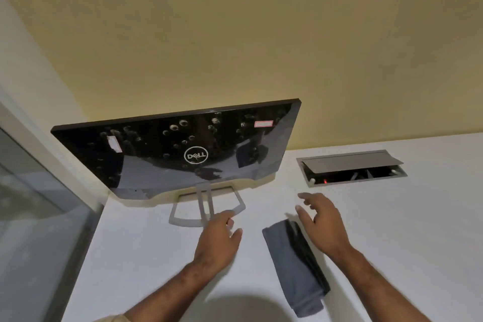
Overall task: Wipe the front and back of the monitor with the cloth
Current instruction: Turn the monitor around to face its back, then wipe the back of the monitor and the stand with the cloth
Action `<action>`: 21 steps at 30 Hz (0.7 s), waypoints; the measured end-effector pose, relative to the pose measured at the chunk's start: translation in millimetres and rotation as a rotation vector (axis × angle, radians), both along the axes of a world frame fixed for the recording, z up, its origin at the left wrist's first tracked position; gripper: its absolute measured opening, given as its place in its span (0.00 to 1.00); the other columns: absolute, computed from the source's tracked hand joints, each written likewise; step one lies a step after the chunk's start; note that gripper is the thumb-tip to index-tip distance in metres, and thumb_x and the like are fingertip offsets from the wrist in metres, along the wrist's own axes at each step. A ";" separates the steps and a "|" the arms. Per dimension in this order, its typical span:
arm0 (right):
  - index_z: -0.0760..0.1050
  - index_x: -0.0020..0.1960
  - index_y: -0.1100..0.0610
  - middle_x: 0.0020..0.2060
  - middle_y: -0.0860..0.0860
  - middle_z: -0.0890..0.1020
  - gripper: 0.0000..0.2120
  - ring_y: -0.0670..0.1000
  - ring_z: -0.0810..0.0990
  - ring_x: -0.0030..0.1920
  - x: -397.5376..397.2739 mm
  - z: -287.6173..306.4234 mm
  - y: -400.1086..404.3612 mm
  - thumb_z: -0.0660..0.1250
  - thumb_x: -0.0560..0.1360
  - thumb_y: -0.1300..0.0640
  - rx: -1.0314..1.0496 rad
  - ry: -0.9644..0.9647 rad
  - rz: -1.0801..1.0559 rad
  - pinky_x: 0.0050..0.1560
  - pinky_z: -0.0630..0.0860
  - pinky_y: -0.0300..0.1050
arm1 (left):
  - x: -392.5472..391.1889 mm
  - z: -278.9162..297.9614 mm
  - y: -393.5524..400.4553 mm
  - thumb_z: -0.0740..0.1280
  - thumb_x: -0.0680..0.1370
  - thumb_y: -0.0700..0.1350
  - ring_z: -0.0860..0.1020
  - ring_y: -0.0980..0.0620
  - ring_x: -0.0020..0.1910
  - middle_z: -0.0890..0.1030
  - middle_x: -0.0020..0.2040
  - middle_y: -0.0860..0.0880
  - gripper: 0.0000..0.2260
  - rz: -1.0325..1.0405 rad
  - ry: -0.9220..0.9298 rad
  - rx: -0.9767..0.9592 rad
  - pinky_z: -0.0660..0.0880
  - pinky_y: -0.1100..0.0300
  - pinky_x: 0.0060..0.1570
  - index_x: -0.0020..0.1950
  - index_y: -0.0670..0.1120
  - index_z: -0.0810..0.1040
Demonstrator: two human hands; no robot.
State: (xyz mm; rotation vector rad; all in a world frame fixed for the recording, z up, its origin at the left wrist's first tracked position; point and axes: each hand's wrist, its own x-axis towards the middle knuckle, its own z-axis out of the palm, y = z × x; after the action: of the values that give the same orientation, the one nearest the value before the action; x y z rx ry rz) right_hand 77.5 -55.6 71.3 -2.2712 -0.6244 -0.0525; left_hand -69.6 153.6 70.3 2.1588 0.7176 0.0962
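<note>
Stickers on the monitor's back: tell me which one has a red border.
The sticker near the top right corner of the monitor: pale with a red border. The other sticker, on the left, is plain white and tilted.

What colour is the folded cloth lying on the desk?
Grey-blue; the cloth shows best in the head view.

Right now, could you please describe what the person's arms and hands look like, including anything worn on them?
Both the left hand and the right hand are bare: no gloves, rings, watch or bracelets show. Both forearms are uncovered up to the frame's bottom edge. A small patch of tan fabric, perhaps a sleeve, shows at the bottom edge by the left arm.
</note>
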 end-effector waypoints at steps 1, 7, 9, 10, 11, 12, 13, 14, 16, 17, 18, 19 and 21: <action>0.78 0.62 0.54 0.54 0.48 0.80 0.14 0.49 0.78 0.52 -4.6 -17.6 -9.6 0.69 0.77 0.54 -0.007 0.127 -0.030 0.52 0.75 0.43 | -1.1 -11.4 -10.1 0.68 0.79 0.45 0.76 0.57 0.54 0.78 0.62 0.52 0.20 -0.034 0.034 -0.022 0.71 0.66 0.59 0.70 0.50 0.73; 0.71 0.68 0.57 0.63 0.53 0.78 0.24 0.53 0.77 0.61 -18.7 -91.8 -37.7 0.69 0.74 0.51 -0.190 0.531 -0.211 0.60 0.71 0.44 | 1.0 -59.6 -60.4 0.69 0.77 0.42 0.76 0.54 0.57 0.78 0.61 0.50 0.21 -0.030 0.171 -0.219 0.71 0.65 0.60 0.70 0.46 0.72; 0.70 0.68 0.58 0.61 0.53 0.79 0.28 0.55 0.78 0.59 -19.2 -104.3 -41.4 0.70 0.73 0.47 -0.296 0.568 -0.228 0.59 0.75 0.48 | 6.6 -67.8 -75.2 0.69 0.77 0.43 0.76 0.52 0.60 0.77 0.63 0.47 0.21 0.019 0.212 -0.260 0.71 0.64 0.60 0.69 0.46 0.72; 0.70 0.68 0.58 0.58 0.53 0.80 0.29 0.55 0.79 0.56 -19.1 -108.1 -42.2 0.70 0.72 0.45 -0.337 0.575 -0.231 0.56 0.76 0.50 | 10.0 -70.6 -82.2 0.69 0.77 0.43 0.75 0.51 0.62 0.76 0.65 0.47 0.21 0.023 0.230 -0.265 0.71 0.64 0.61 0.70 0.46 0.72; 0.69 0.67 0.58 0.56 0.53 0.80 0.30 0.55 0.79 0.53 -19.1 -110.3 -42.1 0.70 0.72 0.43 -0.357 0.581 -0.233 0.54 0.78 0.52 | 13.8 -72.6 -88.7 0.69 0.77 0.43 0.75 0.50 0.62 0.75 0.66 0.47 0.22 0.021 0.235 -0.274 0.72 0.67 0.59 0.71 0.46 0.71; 0.68 0.67 0.57 0.56 0.53 0.79 0.31 0.55 0.80 0.52 -18.9 -111.4 -41.3 0.71 0.71 0.43 -0.354 0.591 -0.235 0.53 0.79 0.52 | 17.5 -73.8 -94.7 0.69 0.77 0.44 0.75 0.51 0.60 0.75 0.65 0.48 0.23 0.019 0.235 -0.300 0.72 0.73 0.52 0.71 0.46 0.70; 0.67 0.68 0.57 0.57 0.54 0.79 0.33 0.55 0.80 0.53 -18.5 -112.0 -40.4 0.72 0.70 0.43 -0.337 0.609 -0.236 0.53 0.79 0.52 | 21.4 -74.9 -99.8 0.70 0.76 0.45 0.75 0.53 0.56 0.75 0.64 0.50 0.24 0.018 0.235 -0.337 0.71 0.77 0.43 0.72 0.47 0.69; 0.65 0.70 0.57 0.59 0.54 0.78 0.35 0.56 0.79 0.55 -17.6 -112.5 -39.0 0.73 0.70 0.43 -0.314 0.636 -0.233 0.53 0.78 0.49 | 24.8 -75.7 -103.7 0.70 0.75 0.46 0.74 0.55 0.53 0.75 0.61 0.52 0.26 0.016 0.246 -0.375 0.70 0.78 0.35 0.72 0.48 0.68; 0.64 0.71 0.59 0.62 0.55 0.76 0.36 0.56 0.78 0.58 -17.2 -113.8 -36.7 0.75 0.70 0.48 -0.255 0.728 -0.221 0.48 0.77 0.42 | 28.6 -78.1 -107.8 0.70 0.75 0.49 0.74 0.59 0.49 0.73 0.58 0.55 0.28 0.014 0.270 -0.446 0.68 0.76 0.32 0.73 0.50 0.65; 0.66 0.69 0.59 0.61 0.56 0.77 0.33 0.56 0.79 0.57 -18.3 -112.8 -35.0 0.76 0.69 0.52 -0.215 0.780 -0.213 0.46 0.77 0.40 | 29.2 -79.7 -107.9 0.71 0.75 0.50 0.75 0.60 0.49 0.73 0.57 0.56 0.28 0.018 0.272 -0.485 0.69 0.74 0.35 0.73 0.51 0.65; 0.70 0.63 0.60 0.58 0.56 0.79 0.27 0.54 0.81 0.53 -19.9 -111.0 -33.6 0.76 0.69 0.54 -0.163 0.827 -0.200 0.45 0.80 0.41 | 29.1 -81.0 -106.8 0.71 0.75 0.52 0.75 0.60 0.49 0.74 0.56 0.56 0.28 0.026 0.272 -0.531 0.72 0.71 0.38 0.73 0.51 0.65; 0.74 0.57 0.60 0.53 0.56 0.81 0.20 0.53 0.82 0.49 -22.1 -109.1 -32.5 0.77 0.69 0.56 -0.094 0.869 -0.182 0.46 0.82 0.44 | 29.0 -82.2 -105.0 0.71 0.76 0.52 0.76 0.58 0.51 0.75 0.57 0.55 0.29 0.039 0.268 -0.581 0.76 0.68 0.42 0.74 0.51 0.64; 0.78 0.50 0.58 0.45 0.56 0.83 0.12 0.53 0.84 0.44 -26.2 -102.5 -30.2 0.77 0.70 0.57 0.040 0.925 -0.123 0.45 0.83 0.45 | 27.6 -85.2 -100.3 0.71 0.77 0.50 0.78 0.54 0.54 0.75 0.61 0.50 0.31 0.104 0.258 -0.687 0.80 0.62 0.46 0.76 0.49 0.61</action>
State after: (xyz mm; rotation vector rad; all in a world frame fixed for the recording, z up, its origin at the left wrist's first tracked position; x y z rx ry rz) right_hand 51.3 -85.8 -31.2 -1.9915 0.0127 0.8627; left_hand -41.9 53.2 -14.9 1.4868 0.8573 -0.3358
